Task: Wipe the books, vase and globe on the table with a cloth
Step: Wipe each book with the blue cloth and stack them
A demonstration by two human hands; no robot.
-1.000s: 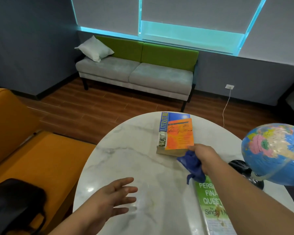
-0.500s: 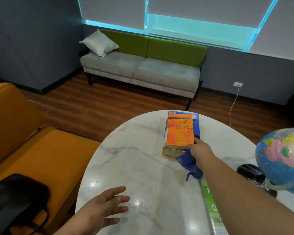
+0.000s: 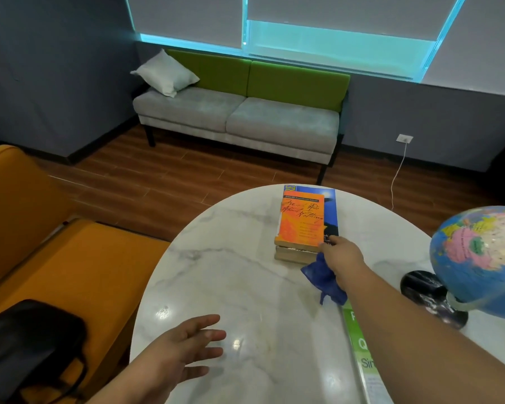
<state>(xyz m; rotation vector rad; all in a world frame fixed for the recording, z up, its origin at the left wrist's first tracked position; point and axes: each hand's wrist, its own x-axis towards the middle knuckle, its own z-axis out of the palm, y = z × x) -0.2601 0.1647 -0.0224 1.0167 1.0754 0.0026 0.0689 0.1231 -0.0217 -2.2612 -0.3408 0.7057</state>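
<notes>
Seen from the head camera, the right hand (image 3: pixel 343 253) grips a crumpled dark-blue cloth (image 3: pixel 322 277), bunched beneath its palm. Its fingertips rest on the near right corner of the stack of two paperback books (image 3: pixel 305 228). To wipe well, I'd judge the cloth should come up onto the cover, be spread flatter, and be drawn along its length with light pressure. The small orange paperback (image 3: pixel 299 217) lies loose on top and could slide. The left hand (image 3: pixel 181 351) is open with fingers spread, well to the near left of the stack, and would do well to steady it. Whether that hand touches the white marble oval worktop (image 3: pixel 239 275) I cannot tell.

The stack sits toward the worktop's far edge. The glossy orange cover, with its black scrawled script, lies on a wider blue-covered book (image 3: pixel 331 211), and the page edges look yellowed. A blue globe on a black stand (image 3: pixel 478 258) stands right of the stack. A green-covered book (image 3: pixel 359 345) lies near right of it. No vase is in view.
</notes>
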